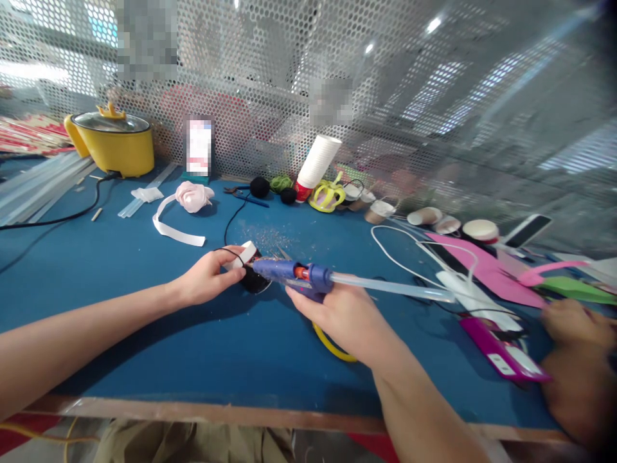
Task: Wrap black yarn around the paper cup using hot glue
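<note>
My left hand [209, 276] grips a small paper cup [255, 281] with a white rim and dark, black-wrapped sides, tilted above the table. A black yarn strand [228, 223] runs from a black yarn ball [259, 187] toward my left fingers. My right hand [349, 315] is closed around a blue glue gun [318, 276], its nozzle at the cup near its rim. A long clear glue stick [393, 287] sticks out of the gun's back. Partly hidden under my right hand lies a yellow loop handle [332, 346], perhaps of scissors.
At the back stand a yellow electric pot [118, 148], a phone [198, 148] and stacked paper cups [319, 164]. A pale pink ribbon rose [193, 197] lies left. On the right are a purple power strip [501, 357], pink sheets [491, 270] and another person's hand [576, 328].
</note>
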{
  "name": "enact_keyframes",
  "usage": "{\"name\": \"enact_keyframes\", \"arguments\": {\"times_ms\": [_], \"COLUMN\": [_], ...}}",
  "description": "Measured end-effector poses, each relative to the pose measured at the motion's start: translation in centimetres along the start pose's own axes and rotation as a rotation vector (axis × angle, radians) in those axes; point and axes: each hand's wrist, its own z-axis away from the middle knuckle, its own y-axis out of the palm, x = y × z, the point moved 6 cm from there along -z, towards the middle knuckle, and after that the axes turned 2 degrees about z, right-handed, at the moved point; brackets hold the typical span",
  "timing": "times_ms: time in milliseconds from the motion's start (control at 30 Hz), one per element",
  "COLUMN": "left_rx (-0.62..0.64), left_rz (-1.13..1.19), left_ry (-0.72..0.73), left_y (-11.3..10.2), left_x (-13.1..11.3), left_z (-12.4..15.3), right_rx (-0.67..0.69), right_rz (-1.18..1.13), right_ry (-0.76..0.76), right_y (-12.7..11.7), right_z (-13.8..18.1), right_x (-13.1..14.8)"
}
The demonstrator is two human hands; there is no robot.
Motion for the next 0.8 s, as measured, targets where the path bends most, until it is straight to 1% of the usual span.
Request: {"name": "enact_keyframes", "arguments": {"times_ms": [200,567,800], "left_rx": [0.004,0.013,0.018], "left_rz": [-0.007,0.024,0.037], "left_ry": [0.0,-0.033,0.0], "left_y": [0.0,0.0,0.0], "left_x": [-0.1,0.2,0.1], "left_z": [0.0,0.0,0.1], "right_rx": [0.008,0.052,0.074], "right_rz": [0.01,-0.161,-0.198], "right_ry": [0.061,0.147,0.132], "right_y": [0.0,0.0,0.0], "right_z": [0.1,-0.7,-0.4], "right_x": [-0.3,-1.6,-1.2]}}
